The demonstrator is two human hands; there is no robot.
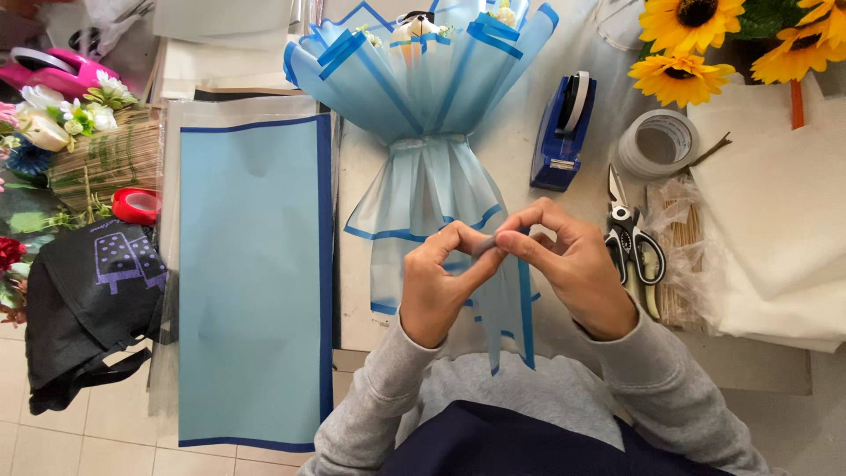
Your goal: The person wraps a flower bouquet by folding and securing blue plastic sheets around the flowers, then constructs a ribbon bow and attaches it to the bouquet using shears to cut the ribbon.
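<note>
1. Nearest the camera, grey sleeves [388, 388] come up from the bottom edge toward the bouquet [423, 132], which lies on the pale surface [502, 150] with its head pointing away.
2. The left hand [436, 286] and right hand [573, 269] meet just below the bouquet's tied waist. Both are pinched, thumb and forefinger tips pressed together on one small dark grey piece [487, 244] held between them; what the piece is cannot be told.
3. Under the hands hangs the bouquet's lower skirt of light blue wrapping with darker blue edges, reaching the near edge of the surface.
4. Left of the bouquet a flat light blue sheet [256, 282] with a dark blue border lies lengthwise, and beyond it a black bag [84, 308] with a pale print.
5. Right of the bouquet's skirt, just beside the right hand, lie black-handled scissors [630, 238].
6. Further off, right of the bouquet's waist, stand a blue tape dispenser [562, 132] and a roll of clear tape [656, 141].
7. Left of the bouquet, past the sheet, sits a red tape roll [135, 204] near a bundle of stems and small white flowers [79, 115].
8. Farthest, right of the bouquet's head, are yellow sunflowers [696, 40].
</note>
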